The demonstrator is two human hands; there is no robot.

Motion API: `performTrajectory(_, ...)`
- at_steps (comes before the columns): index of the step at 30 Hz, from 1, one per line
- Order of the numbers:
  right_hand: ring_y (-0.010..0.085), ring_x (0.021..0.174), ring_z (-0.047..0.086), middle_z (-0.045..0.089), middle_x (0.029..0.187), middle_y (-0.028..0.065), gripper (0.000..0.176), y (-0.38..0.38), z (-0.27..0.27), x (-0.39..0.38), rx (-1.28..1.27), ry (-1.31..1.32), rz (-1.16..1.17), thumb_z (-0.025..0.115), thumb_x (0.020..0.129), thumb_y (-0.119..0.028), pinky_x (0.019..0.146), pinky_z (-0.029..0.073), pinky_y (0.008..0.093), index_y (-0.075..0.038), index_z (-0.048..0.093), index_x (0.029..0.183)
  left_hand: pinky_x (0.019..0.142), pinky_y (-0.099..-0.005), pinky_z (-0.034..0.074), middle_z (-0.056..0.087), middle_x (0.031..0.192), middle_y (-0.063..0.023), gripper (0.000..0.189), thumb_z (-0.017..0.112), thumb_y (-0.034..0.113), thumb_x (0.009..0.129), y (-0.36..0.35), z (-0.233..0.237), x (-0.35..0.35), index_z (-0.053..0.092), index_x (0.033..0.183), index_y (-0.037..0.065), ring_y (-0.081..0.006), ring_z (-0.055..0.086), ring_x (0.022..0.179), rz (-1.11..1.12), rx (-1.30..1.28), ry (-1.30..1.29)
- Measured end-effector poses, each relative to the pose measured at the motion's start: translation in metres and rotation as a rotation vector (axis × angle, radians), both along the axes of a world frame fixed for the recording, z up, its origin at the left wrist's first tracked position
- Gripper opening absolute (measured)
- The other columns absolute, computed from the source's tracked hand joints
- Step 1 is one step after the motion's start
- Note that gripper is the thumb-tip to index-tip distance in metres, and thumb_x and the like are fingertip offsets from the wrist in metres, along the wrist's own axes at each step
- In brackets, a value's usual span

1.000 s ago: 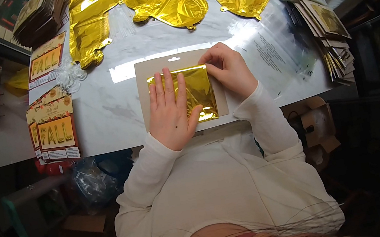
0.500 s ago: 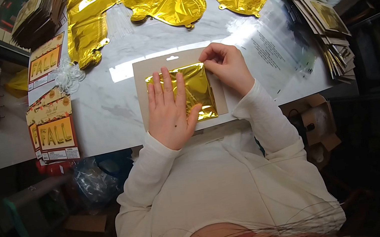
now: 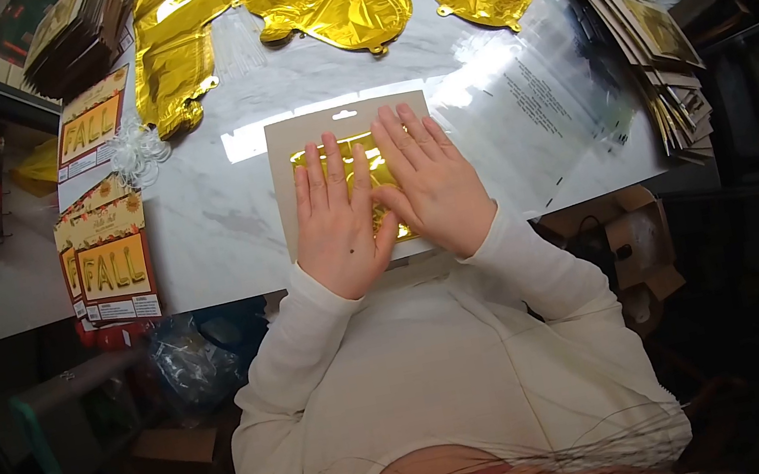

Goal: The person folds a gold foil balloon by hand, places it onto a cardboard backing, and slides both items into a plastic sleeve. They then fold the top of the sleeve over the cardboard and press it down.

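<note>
A flat cardboard sheet [image 3: 291, 136] with a hang hole at its top edge lies near the front of the table. On it rests a folded gold foil packet [image 3: 378, 171], mostly covered by both hands. My left hand [image 3: 338, 219] lies flat on the packet's left part, fingers extended. Over the right part, my right hand [image 3: 435, 176] is also spread flat, its thumb close to the left thumb. Neither hand grips anything. The packet's right edge is hidden.
Gold foil balloons [image 3: 328, 2] lie along the back of the marble table [image 3: 221, 204]. Printed FALL cards [image 3: 113, 269] and white ribbon [image 3: 140, 155] are at left. Clear plastic bags [image 3: 544, 106] and stacked filled cards [image 3: 666, 75] are at right.
My right hand has let go of the packet's upper right corner, moved left and flattened over the packet. My left hand has stayed in place.
</note>
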State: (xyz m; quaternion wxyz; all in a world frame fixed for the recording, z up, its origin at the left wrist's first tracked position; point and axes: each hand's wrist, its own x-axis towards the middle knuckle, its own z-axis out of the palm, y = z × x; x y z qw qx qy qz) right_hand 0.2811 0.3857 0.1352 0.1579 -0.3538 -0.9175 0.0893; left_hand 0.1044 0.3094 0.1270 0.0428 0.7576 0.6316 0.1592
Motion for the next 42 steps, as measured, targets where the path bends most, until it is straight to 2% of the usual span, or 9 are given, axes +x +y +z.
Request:
performTrajectory(12,0.0338,0.159,0.033,0.037,0.168,0.0215,0.079,0.005,-0.007,0.007,0.061,-0.020,-0.067,0.063,0.102,-0.044,0.129,0.026,0.0459,0.005,0.039,0.160,0.128,-0.0606,0.014,0.019,0.172,-0.0328,0.084,0.063,0.044,0.101,0.000,-0.001,-0.002,0.031,0.165,-0.001,-0.0521,0.017,0.160,-0.017,0.003,-0.053)
performTrajectory(19,0.0334,0.158,0.035,0.038,0.168,0.0213,0.077,0.005,-0.008,0.008,0.061,0.001,-0.066,0.063,0.102,-0.041,0.129,0.026,0.0459,0.004,0.040,0.160,0.129,-0.0615,0.013,0.023,0.169,-0.0353,0.087,0.062,0.051,0.102,0.010,0.043,0.002,0.033,0.163,-0.004,-0.0525,0.017,0.160,-0.069,0.003,0.014)
performTrajectory(27,0.0347,0.158,0.034,0.039,0.167,0.0217,0.071,0.006,-0.011,0.009,0.083,0.005,-0.068,0.057,0.104,-0.037,0.129,0.025,0.0460,0.005,0.041,0.159,0.127,-0.0644,0.015,0.030,0.173,-0.0180,0.079,0.053,0.053,0.105,0.021,0.012,0.006,0.033,0.167,0.007,-0.0448,0.024,0.160,-0.125,-0.013,-0.007)
performTrajectory(30,0.0361,0.158,0.034,0.038,0.168,0.0229,0.070,0.006,-0.008,0.011,0.047,0.038,-0.054,0.060,0.103,-0.031,0.129,0.026,0.0463,0.006,0.040,0.159,0.125,-0.0674,0.018,0.033,0.171,-0.0200,0.082,0.059,0.054,0.101,0.022,0.007,0.006,0.038,0.164,0.006,-0.0464,0.026,0.158,-0.132,0.020,-0.014)
performTrajectory(33,0.0379,0.152,0.041,0.044,0.162,0.0232,0.062,0.008,0.000,0.021,-0.004,0.267,-0.066,0.064,0.100,-0.019,0.125,0.033,0.0470,0.005,0.046,0.154,0.125,-0.0672,0.017,0.031,0.172,-0.0199,0.082,0.061,0.054,0.100,0.021,0.007,0.006,0.041,0.162,0.006,-0.0467,0.025,0.158,-0.124,-0.014,0.002)
performTrajectory(35,0.0369,0.132,0.057,0.061,0.140,0.0190,0.041,0.000,0.016,0.034,0.027,0.396,-0.170,0.065,0.097,-0.005,0.112,0.045,0.0456,-0.001,0.063,0.138,0.125,-0.0674,0.017,0.031,0.172,-0.0199,0.081,0.062,0.054,0.099,0.021,0.007,0.006,0.042,0.162,0.005,-0.0468,0.024,0.159,-0.127,-0.015,0.004)
performTrajectory(36,0.0369,0.132,0.057,0.061,0.140,0.0190,0.041,-0.004,0.019,0.040,0.023,0.399,-0.173,0.065,0.097,-0.005,0.112,0.045,0.0456,-0.001,0.063,0.138,0.125,-0.0676,0.016,0.030,0.172,-0.0199,0.081,0.063,0.053,0.099,0.021,0.007,0.005,0.043,0.161,0.005,-0.0469,0.024,0.159,-0.130,-0.013,0.007)
performTrajectory(38,0.0323,0.103,0.062,0.067,0.108,0.0118,0.021,-0.013,0.024,0.051,-0.121,0.388,-0.242,0.069,0.091,0.002,0.091,0.051,0.0421,-0.004,0.074,0.111,0.126,-0.0667,0.016,0.029,0.173,-0.0201,0.081,0.063,0.053,0.099,0.020,0.010,0.006,0.043,0.161,0.005,-0.0467,0.024,0.159,-0.128,-0.018,0.015)
performTrajectory(42,0.0296,0.091,0.060,0.064,0.094,0.0085,0.016,-0.025,0.018,0.053,-0.086,0.396,-0.218,0.072,0.086,0.004,0.081,0.050,0.0393,-0.004,0.076,0.099,0.123,-0.0727,0.013,0.028,0.173,-0.0189,0.081,0.062,0.053,0.099,0.021,0.005,0.007,0.042,0.161,0.006,-0.0446,0.023,0.160,-0.122,-0.004,-0.034)
